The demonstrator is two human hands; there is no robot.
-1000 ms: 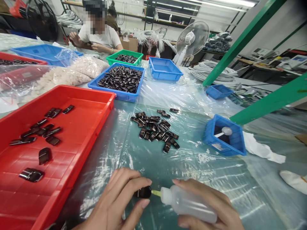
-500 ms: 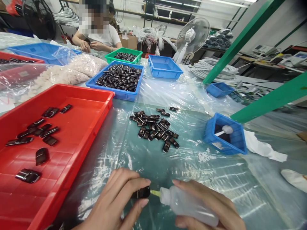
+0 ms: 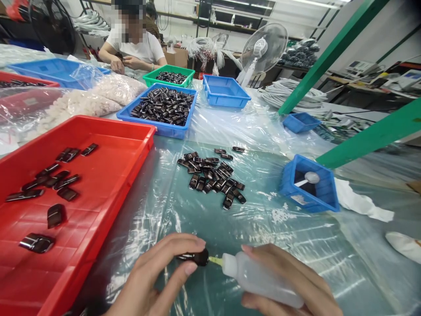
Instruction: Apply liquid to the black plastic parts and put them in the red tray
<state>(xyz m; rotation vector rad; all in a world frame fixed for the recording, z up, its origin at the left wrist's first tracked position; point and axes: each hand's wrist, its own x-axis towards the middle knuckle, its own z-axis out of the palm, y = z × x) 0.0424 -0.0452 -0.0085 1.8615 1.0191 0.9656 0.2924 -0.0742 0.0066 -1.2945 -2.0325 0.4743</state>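
My left hand pinches a small glossy black plastic piece between thumb and fingers, near the bottom middle. Wrapped round a translucent white squeeze bottle is my right hand. The bottle lies tilted on its side, its thin yellowish nozzle pointing left at the end of the black piece; whether the tip touches it I cannot tell. Beyond my hands, a loose pile of similar black pieces lies on the plastic-covered table. More of them are scattered in a red tray at the left.
A blue tray heaped with black pieces and a green tray stand farther back. At right is a small blue bin with a white spoon. Green posts rise at right. A co-worker sits across the table.
The black piece in my left hand has turned slightly and shows more of its side. My right hand and the bottle have shifted a little to the right.
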